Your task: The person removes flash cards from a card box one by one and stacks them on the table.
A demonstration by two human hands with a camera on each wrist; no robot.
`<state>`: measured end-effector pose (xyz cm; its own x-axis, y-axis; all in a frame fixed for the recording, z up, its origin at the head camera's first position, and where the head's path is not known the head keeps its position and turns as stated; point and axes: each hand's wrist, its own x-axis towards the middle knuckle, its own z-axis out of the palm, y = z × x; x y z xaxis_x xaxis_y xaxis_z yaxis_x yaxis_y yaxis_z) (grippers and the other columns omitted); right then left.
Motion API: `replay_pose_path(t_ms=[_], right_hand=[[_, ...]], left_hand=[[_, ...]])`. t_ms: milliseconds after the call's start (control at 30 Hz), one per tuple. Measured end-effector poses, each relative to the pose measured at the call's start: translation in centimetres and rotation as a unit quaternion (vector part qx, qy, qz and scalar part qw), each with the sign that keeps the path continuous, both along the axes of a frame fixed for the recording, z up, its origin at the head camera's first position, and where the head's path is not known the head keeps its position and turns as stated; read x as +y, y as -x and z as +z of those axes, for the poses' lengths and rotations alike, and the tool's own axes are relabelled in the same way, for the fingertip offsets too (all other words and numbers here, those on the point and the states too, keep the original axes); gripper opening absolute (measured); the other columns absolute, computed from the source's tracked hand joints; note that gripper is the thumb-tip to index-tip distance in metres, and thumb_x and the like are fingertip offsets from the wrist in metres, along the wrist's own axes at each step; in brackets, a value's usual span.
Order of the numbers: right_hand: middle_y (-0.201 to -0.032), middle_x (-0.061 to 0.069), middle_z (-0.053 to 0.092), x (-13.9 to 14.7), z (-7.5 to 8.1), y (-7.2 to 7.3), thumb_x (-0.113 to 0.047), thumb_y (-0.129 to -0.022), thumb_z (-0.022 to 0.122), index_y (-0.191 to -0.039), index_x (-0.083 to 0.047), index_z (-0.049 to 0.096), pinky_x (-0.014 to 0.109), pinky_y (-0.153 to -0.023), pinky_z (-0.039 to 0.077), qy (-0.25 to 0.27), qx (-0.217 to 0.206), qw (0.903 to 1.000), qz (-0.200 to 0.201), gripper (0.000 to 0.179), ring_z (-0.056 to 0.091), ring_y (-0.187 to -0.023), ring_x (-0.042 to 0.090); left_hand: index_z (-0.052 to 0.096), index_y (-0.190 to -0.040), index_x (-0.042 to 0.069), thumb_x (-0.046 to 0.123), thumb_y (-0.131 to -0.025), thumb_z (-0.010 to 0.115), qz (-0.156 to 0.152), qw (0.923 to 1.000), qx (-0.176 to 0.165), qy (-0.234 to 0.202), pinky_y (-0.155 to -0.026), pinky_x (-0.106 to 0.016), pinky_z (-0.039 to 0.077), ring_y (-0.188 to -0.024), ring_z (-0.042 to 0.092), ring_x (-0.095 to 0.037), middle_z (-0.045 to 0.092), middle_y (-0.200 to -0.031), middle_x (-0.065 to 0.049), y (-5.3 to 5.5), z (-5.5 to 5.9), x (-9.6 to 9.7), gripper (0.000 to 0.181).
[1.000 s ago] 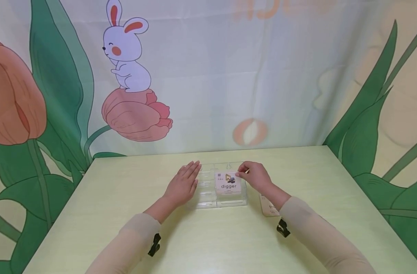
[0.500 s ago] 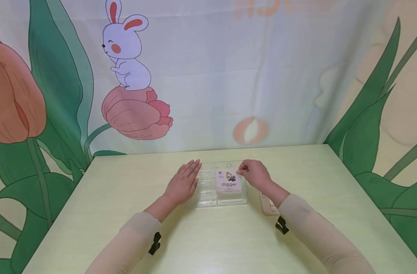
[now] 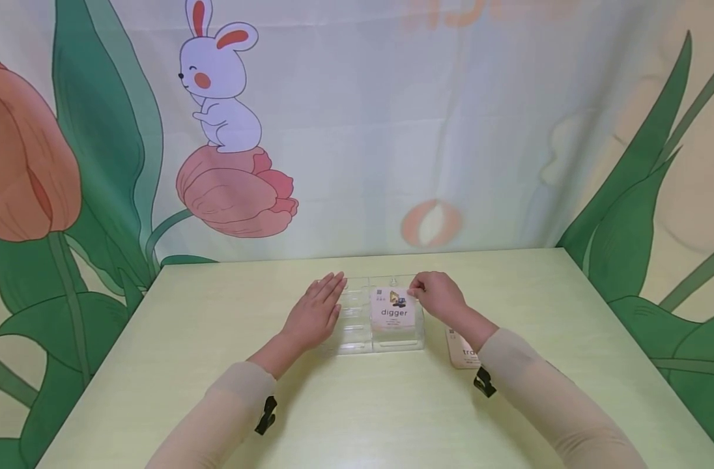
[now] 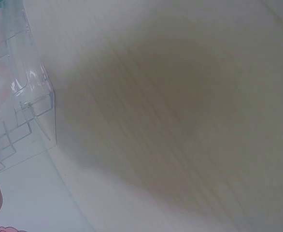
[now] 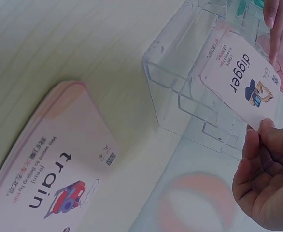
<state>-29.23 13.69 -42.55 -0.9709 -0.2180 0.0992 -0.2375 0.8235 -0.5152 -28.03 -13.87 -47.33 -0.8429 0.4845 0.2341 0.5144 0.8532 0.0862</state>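
In the head view a clear plastic holder (image 3: 351,319) with tiered slots stands on the table. A card reading "digger" (image 3: 393,311) leans in its right half. My right hand (image 3: 440,296) pinches that card's upper right corner between thumb and fingers, as the right wrist view also shows. With its fingers straight and together, my left hand (image 3: 313,311) lies against the holder's left side. A stack of cards topped by one reading "train" (image 5: 64,179) lies on the table, partly hidden by my right forearm in the head view.
The pale wooden table (image 3: 357,410) ends at a printed cloth backdrop (image 3: 357,130) with a rabbit and tulips. Black wrist straps (image 3: 266,415) hang below both sleeves.
Almost nothing differs. The scene shifts slightly with the head camera, while both hands keep their places at the holder and the digger card.
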Motion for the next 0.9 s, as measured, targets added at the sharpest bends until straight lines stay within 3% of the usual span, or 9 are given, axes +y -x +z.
replay_pose_path(t_ms=[367,633,900], right_hand=[[-0.093,0.012,0.077,0.01,-0.01,0.12,-0.014,-0.099,0.066,-0.095,-0.002,0.075,0.029,-0.064,0.049,-0.023,0.016,0.9996,0.005,0.015,0.06,-0.073,0.017],[-0.091,0.009,0.077,-0.08,0.02,0.51,-0.016,-0.099,0.067,-0.096,-0.004,0.076,0.022,-0.057,0.039,-0.022,0.011,0.9997,-0.007,0.015,0.054,-0.068,0.015],[-0.093,0.01,0.078,-0.18,0.21,0.5,-0.017,-0.099,0.067,-0.098,-0.004,0.076,0.022,-0.056,0.039,-0.009,0.025,0.9995,-0.014,0.015,0.056,-0.066,0.015]], left_hand=[[0.035,-0.158,0.001,0.023,-0.108,0.045,-0.001,1.0,-0.004,0.008,-0.131,-0.049,0.026,-0.157,0.032,-0.033,0.036,-0.167,-0.014,0.12,0.01,0.03,0.056],[0.035,-0.158,0.001,0.022,-0.108,0.046,0.002,1.0,-0.005,0.008,-0.131,-0.049,0.026,-0.157,0.032,-0.033,0.036,-0.167,-0.014,0.13,0.05,-0.02,0.056],[0.035,-0.158,0.0,0.021,-0.108,0.046,-0.001,0.9999,-0.01,0.008,-0.131,-0.049,0.026,-0.157,0.032,-0.034,0.036,-0.167,-0.015,0.03,0.2,0.01,0.056]])
